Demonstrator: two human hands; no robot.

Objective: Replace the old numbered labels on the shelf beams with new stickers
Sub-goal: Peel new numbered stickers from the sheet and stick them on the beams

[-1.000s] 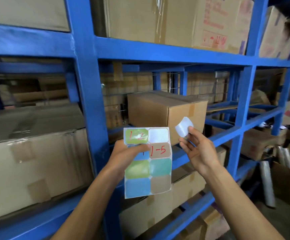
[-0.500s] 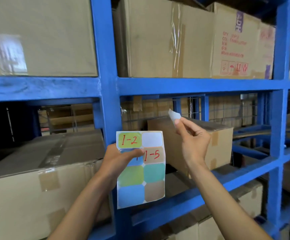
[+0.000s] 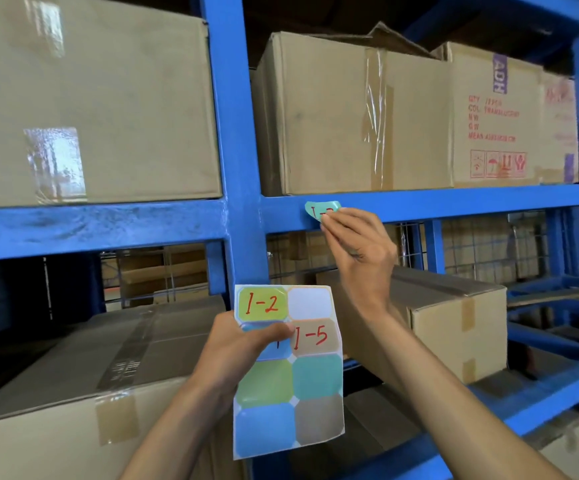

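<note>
Right now the right hand point(image 3: 357, 244) pinched a teal rounded paper sticker with red handwriting point(image 3: 321, 211) between thumb and fingertips, held at the front face of the blue steel shelf beam point(image 3: 454, 202), just right of the blue upright post point(image 3: 236, 168). Sticker's left part looked to be against the beam; lower right corner was curled under the fingers, so not pressed flat. Couldn't tell whether an old label sat underneath.

Left hand point(image 3: 243, 344) gripped the white backing sheet of coloured stickers point(image 3: 288, 372), low and nearer than the beam, thumb across its front. Sheet showed "1-2" and "1-5" written in red, one empty white slot top right, four blanks below; a blue one was partly hidden by the thumb.

Judgement: early in the job. One sticker mid-application, at least two written ones unplaced. Brown cardboard cartons point(image 3: 350, 112) sat above the beam.
</note>
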